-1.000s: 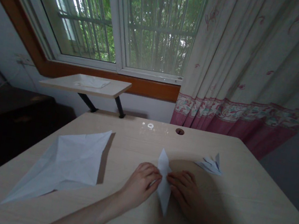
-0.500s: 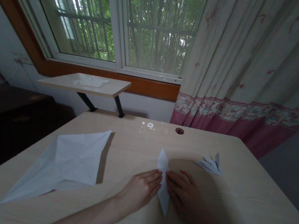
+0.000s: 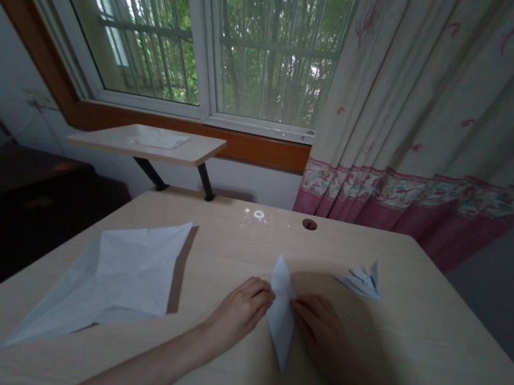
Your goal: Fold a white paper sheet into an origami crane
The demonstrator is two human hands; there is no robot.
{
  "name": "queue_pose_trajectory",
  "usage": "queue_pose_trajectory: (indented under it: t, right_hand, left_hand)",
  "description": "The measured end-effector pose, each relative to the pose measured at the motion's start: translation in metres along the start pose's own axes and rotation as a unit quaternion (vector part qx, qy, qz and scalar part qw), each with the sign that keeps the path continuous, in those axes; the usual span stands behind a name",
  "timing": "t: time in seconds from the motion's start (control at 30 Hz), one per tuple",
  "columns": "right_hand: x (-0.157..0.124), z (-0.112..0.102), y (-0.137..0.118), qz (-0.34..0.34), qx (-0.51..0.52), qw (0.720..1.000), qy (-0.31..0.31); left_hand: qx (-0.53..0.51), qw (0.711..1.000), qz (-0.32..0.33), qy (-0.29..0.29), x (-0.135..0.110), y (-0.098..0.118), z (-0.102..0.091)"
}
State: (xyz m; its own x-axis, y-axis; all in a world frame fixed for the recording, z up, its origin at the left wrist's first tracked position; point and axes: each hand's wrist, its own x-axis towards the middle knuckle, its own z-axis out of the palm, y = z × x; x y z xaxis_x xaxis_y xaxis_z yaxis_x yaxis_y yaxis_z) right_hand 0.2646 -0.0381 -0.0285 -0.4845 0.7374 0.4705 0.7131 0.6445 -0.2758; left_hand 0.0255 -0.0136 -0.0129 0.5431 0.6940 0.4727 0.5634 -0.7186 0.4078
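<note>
A narrow folded piece of white paper (image 3: 280, 325), pointed at both ends, lies lengthwise on the table between my hands. My left hand (image 3: 244, 306) grips its left edge near the middle, fingers bent together. Opposite it, my right hand (image 3: 319, 324) pinches the right edge between thumb and fingertips. To the right and farther back sits a small folded paper figure (image 3: 362, 281) with pointed tips. A large creased white sheet (image 3: 133, 274) lies partly opened out at the left, one long corner reaching toward the near left.
The pale wooden table (image 3: 231, 234) has a round cable hole (image 3: 309, 225) at its far edge. A small raised shelf (image 3: 195, 152) on black legs holds white crumpled paper or tissue (image 3: 156, 137). Behind are a barred window and a patterned curtain (image 3: 390, 141).
Both hands have drawn outward from the middle of the folded paper to its side edges, uncovering more of its surface. The other papers stay in place.
</note>
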Motion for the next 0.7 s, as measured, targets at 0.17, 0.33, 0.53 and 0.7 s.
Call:
queue_pose_trajectory:
  t: [0.17, 0.33, 0.53, 0.7]
  right_hand:
    - [0.000, -0.002, 0.000, -0.006, 0.004, 1.000, 0.010]
    - [0.000, -0.003, -0.002, 0.000, 0.014, 1.000, 0.004]
    - [0.002, -0.005, -0.004, 0.016, 0.028, 0.999, -0.008]
    - [0.000, -0.004, -0.001, 0.016, 0.036, 0.999, -0.009]
  left_hand:
    - [-0.017, 1.000, 0.001, -0.007, -0.001, -0.001, 0.001]
    - [-0.025, 0.998, -0.028, -0.054, 0.002, 0.005, -0.006]
    - [-0.032, 0.993, -0.042, -0.101, 0.005, 0.013, -0.014]
    - [-0.021, 0.991, -0.052, -0.119, 0.002, 0.018, -0.015]
